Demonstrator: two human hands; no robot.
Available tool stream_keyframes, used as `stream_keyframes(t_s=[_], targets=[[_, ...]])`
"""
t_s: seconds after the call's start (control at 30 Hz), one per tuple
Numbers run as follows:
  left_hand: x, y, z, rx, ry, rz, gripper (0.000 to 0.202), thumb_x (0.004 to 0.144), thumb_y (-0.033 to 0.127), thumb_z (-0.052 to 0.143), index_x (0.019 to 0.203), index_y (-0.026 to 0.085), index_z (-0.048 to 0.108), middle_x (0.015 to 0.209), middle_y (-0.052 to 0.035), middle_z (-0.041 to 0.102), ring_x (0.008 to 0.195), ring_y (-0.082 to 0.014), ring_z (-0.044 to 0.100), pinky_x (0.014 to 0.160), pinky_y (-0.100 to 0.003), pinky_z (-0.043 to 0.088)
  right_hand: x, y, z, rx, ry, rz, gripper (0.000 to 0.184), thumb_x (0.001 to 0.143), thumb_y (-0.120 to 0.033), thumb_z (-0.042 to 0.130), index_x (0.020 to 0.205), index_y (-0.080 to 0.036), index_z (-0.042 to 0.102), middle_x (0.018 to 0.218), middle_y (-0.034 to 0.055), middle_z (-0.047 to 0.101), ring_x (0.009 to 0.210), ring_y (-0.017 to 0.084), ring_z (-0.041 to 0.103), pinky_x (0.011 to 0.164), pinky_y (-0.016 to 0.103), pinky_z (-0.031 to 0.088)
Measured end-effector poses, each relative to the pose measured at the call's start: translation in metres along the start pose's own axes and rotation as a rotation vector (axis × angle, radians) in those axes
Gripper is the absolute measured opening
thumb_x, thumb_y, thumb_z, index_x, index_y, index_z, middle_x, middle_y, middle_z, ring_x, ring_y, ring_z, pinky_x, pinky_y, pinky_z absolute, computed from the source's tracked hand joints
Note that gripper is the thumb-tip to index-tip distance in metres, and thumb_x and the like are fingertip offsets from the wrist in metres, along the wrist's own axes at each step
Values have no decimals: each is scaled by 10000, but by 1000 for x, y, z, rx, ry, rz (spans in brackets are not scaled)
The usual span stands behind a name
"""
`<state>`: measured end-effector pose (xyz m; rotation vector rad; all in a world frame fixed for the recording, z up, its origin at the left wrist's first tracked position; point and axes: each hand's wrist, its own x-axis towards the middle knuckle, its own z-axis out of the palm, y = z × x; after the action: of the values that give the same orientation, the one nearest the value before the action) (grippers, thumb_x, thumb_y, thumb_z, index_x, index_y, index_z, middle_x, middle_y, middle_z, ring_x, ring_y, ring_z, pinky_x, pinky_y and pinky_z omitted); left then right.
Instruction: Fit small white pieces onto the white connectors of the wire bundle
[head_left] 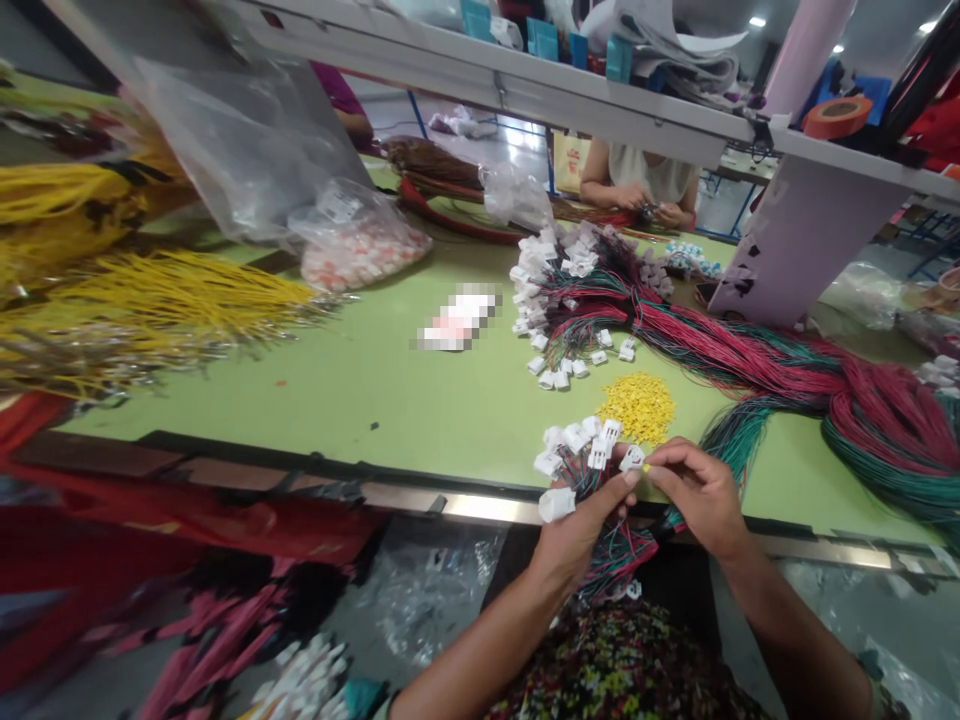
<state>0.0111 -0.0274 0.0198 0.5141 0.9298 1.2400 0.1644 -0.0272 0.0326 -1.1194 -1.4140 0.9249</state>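
My left hand grips a bundle of red and green wires whose ends carry white plastic connectors. One white connector sits near the fingertips of my left hand. My right hand pinches a tiny yellow piece right beside that connector. A heap of small yellow parts lies on the green table just beyond my hands. Farther on spreads a large mass of red and green wires, with white connectors at its ends.
A co-worker's hands work across the table beneath a white overhead shelf. Yellow wire bundles lie at the left, near a plastic bag of small parts. A metal strip edges the table.
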Motion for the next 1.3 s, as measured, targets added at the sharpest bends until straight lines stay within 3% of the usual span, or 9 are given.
stream_keyframes(t_s=[0.13,0.4,0.73,1.3], targets=[[-1,-3,-4,72,-39,100,292,655,193,915,923,179,798,779,-60,757,649,-172,668,638,-298,554,-4,-3,0,160,18,127,133,849,-360,755,852,-227,756,806,16,702,744,163,657,699,280,566],[-1,-4,-8,190,-45,207,295,634,116,903,908,203,836,889,-102,785,835,-259,705,801,-372,587,-6,-5,-1,-3,21,-10,109,894,-328,712,874,-230,756,903,49,659,872,186,639,762,294,552],[0,-6,-4,282,-9,263,237,643,140,891,848,242,830,851,-76,774,856,-270,691,783,-368,576,-9,-3,-2,-50,17,-44,68,900,-278,714,885,-241,770,939,50,638,892,184,634,766,292,535],[0,-15,-15,598,-31,501,176,824,319,750,953,207,792,969,-94,808,931,-284,747,920,-444,604,-8,-10,9,228,76,168,163,789,-346,819,826,-212,734,824,8,709,790,145,667,750,246,577]])
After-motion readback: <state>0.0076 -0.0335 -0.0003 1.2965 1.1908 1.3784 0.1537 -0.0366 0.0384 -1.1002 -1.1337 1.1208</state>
